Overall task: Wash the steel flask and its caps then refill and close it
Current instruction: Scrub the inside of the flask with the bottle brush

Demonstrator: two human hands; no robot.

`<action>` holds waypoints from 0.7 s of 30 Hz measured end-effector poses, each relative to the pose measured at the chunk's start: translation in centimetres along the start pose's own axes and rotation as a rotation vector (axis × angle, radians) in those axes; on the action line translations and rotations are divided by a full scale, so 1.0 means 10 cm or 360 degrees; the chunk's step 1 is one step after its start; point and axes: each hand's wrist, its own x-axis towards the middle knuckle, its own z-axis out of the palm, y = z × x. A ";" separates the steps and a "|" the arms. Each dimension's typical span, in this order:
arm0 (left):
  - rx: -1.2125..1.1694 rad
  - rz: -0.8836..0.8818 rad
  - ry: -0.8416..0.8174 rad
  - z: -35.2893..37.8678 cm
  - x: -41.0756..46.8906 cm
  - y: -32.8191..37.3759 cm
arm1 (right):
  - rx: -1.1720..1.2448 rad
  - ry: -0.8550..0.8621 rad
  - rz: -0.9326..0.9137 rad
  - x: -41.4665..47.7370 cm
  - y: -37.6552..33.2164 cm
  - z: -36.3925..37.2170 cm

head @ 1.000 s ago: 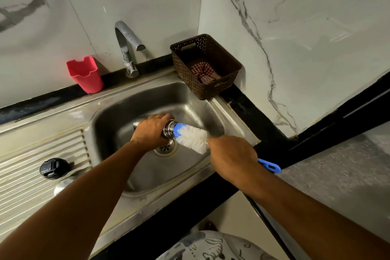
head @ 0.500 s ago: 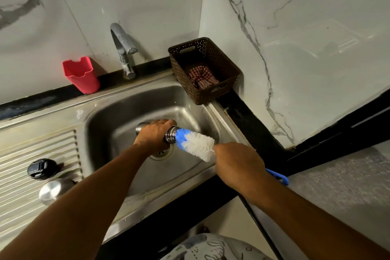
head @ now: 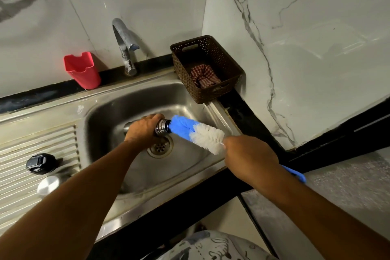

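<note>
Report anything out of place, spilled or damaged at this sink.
Nothing stands out. The left hand holds the steel flask sideways over the sink, and the right hand holds the bottle brush with its blue tip at the flask's mouth. The black cap and steel cap sit on the drainboard; no spill shows.

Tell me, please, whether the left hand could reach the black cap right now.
Probably not yet: the left hand grips the flask, though the black cap sits uncovered on the drainboard, with nothing between them.
</note>
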 end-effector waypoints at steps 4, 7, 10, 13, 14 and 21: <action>-0.0361 -0.0265 0.0097 -0.03 0.01 -0.08 | 0.0094 0.0122 0.0012 0.12 0.02 0.03; -0.0914 -0.0473 0.0148 -0.08 0.00 -0.15 | 0.0273 0.0129 0.0091 0.16 0.12 0.08; -0.1625 -0.0645 0.0266 -0.20 -0.07 -0.19 | 0.0610 0.0202 -0.0002 0.19 0.06 0.16; -0.2198 -0.0867 0.0320 -0.28 -0.16 -0.18 | 0.0995 0.0205 -0.0055 0.24 -0.13 0.31; -0.2393 -0.0923 0.0305 -0.30 -0.18 -0.18 | 0.1088 0.0215 -0.0059 0.25 -0.22 0.36; -0.3040 -0.1188 0.0177 -0.41 -0.33 -0.18 | 0.1287 0.0399 -0.0129 0.16 -0.81 0.57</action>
